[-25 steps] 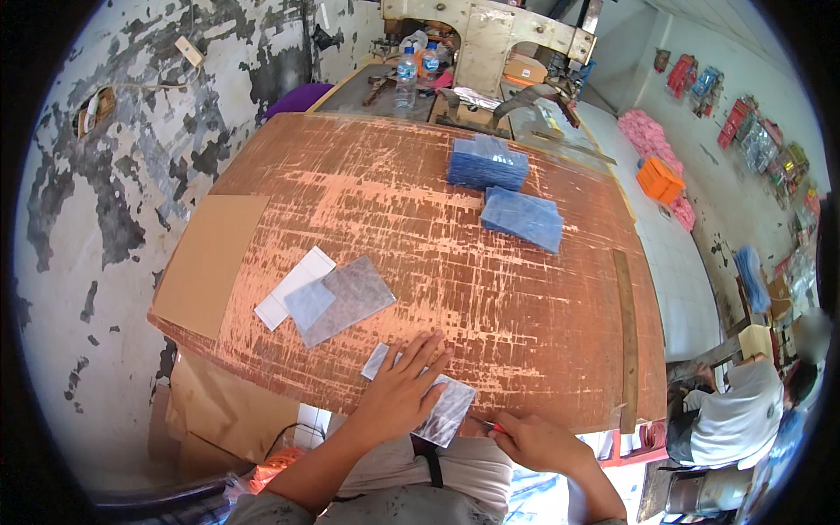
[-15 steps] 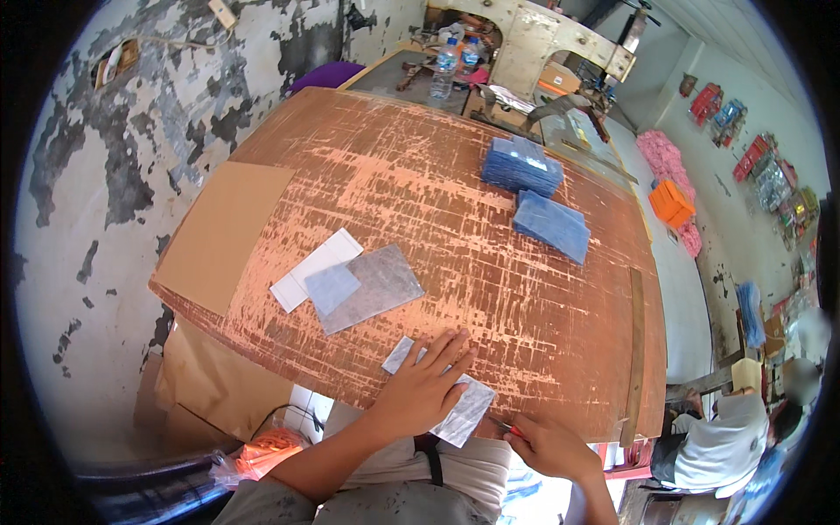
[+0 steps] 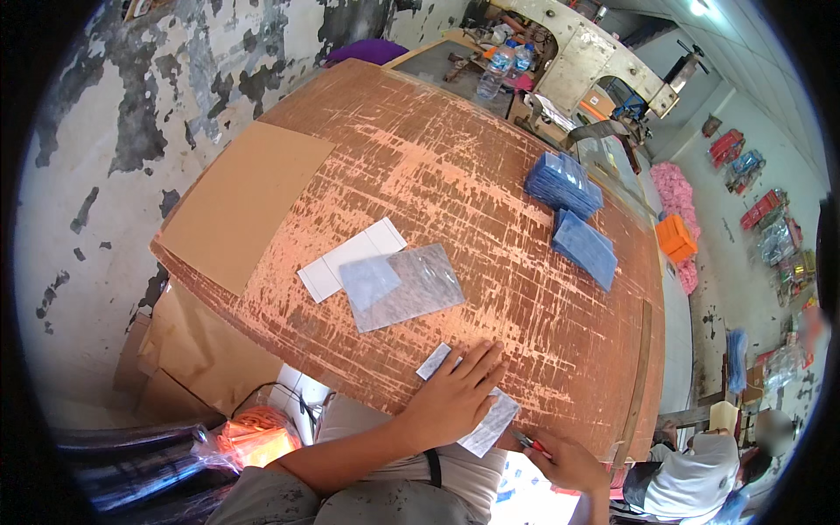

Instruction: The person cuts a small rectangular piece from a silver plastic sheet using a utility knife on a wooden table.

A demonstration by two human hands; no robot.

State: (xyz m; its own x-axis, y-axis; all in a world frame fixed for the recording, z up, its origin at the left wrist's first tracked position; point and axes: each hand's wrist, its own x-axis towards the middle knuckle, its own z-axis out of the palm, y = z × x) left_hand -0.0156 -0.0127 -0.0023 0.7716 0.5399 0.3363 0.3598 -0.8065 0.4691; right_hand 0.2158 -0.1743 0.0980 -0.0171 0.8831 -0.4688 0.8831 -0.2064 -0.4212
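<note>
Fingers [image 3: 472, 360] of the left hand [image 3: 448, 401] are straight and a little apart, palm down, pointing toward the far right corner of the brown, scratched tabletop [image 3: 490, 227]. Under them, at the near edge, lies a narrow, shiny, see-through grey plastic sheet [image 3: 492, 425]; its lower corner seems to poke past that edge. The right hand [image 3: 569, 464] is curled, its fingers bent around a small red tool [image 3: 538, 447] with a thin metal tip beside the sheet. That hand hides most of the tool, so I cannot tell its kind. The left hand hides the sheet's middle. Farther in, a bigger cloudy plastic sheet [image 3: 429, 284] and a pale blue square piece [image 3: 371, 282] partly cover a long white card [image 3: 346, 262]. Flat brown cardboard [image 3: 245, 206] lies along the left edge. Two piles of smooth blue plastic sheets [image 3: 564, 185] sit toward the far right corner. A long, thin wooden strip [image 3: 636, 376] lies beside the right edge.
</note>
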